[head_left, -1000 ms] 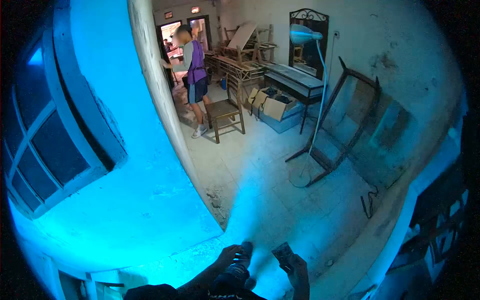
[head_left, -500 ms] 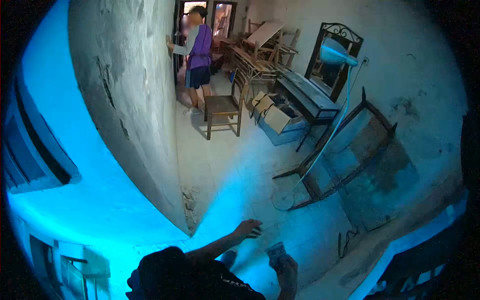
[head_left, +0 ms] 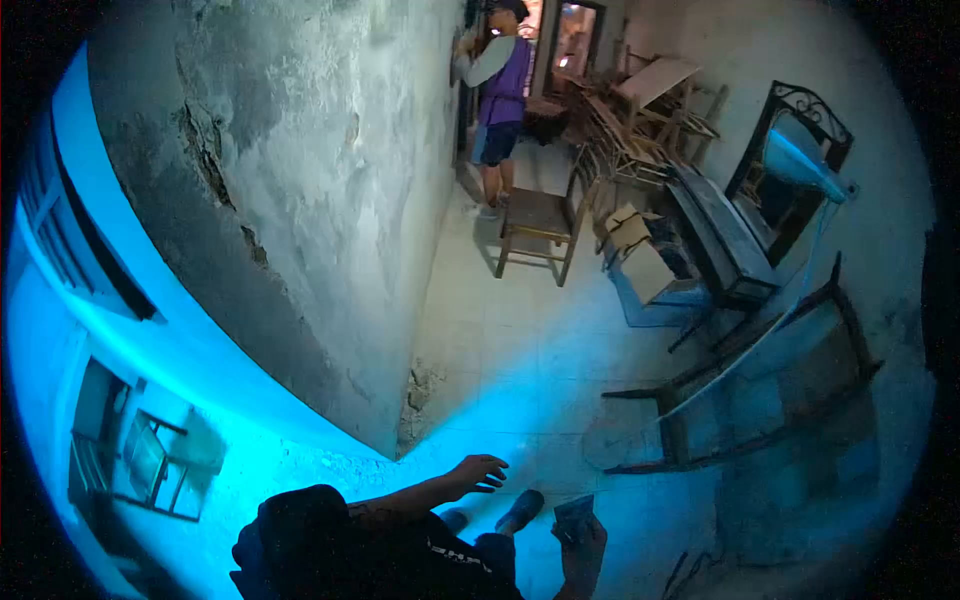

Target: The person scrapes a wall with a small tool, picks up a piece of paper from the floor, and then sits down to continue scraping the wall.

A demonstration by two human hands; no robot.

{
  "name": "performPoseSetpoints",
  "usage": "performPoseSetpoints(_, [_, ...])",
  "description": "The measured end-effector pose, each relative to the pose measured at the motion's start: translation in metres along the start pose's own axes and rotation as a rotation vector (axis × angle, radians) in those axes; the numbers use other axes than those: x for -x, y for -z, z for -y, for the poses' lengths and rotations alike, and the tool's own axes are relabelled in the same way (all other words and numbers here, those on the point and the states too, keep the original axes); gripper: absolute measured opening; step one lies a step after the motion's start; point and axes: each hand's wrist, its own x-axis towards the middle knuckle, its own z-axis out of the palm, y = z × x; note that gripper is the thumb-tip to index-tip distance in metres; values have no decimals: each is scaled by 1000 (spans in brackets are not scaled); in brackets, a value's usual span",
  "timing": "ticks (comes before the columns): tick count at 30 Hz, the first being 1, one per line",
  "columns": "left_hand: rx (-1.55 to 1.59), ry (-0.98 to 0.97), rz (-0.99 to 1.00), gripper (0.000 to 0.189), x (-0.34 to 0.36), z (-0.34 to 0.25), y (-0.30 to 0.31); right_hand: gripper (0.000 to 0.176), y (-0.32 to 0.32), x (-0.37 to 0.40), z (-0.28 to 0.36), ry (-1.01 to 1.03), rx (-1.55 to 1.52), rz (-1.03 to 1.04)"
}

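My left hand [head_left: 478, 475] hangs in front of my body with its fingers spread, holding nothing. Nearest to it is the lower end of the wall corner [head_left: 396, 440]. Low and to the right, my right hand [head_left: 588, 548] grips a flat, dark, roughly rectangular object [head_left: 574, 512] by its lower edge; its exact kind does not show. My shoe [head_left: 520, 511] is on the tiled floor between the hands. The grey wall [head_left: 300, 150] on my left has a long strip of cracked, flaking plaster [head_left: 205, 150].
A person [head_left: 508, 90] in a purple vest stands at the wall's far end, hands raised to it. Beyond the floor are a wooden chair [head_left: 538, 212], an open cardboard box [head_left: 645, 265], a framed mirror [head_left: 790, 175], a floor lamp [head_left: 800, 165] and an overturned table frame [head_left: 750, 400].
My view has swung left, so the room's things sit further right and more wall shows. I have stepped forward a little. My right hand still grips the flat object.
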Motion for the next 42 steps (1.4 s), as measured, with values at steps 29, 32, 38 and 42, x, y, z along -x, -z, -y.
performPoseSetpoints(29, [-201,-964,-526,18,-9,-132,-32,18,-136,-274,-7,-431,277,886])
performPoseSetpoints(32, [-179,-1070,-722,18,18,-157,-14,13,-193,-278,-8,-243,457,952])
performPoseSetpoints(38, [-653,-1197,-1329,23,93,-195,38,7,-328,-317,0,248,642,1463])
performPoseSetpoints(42, [-734,-1469,-1755,19,200,-200,48,9,-452,-318,87,558,1040,1427])
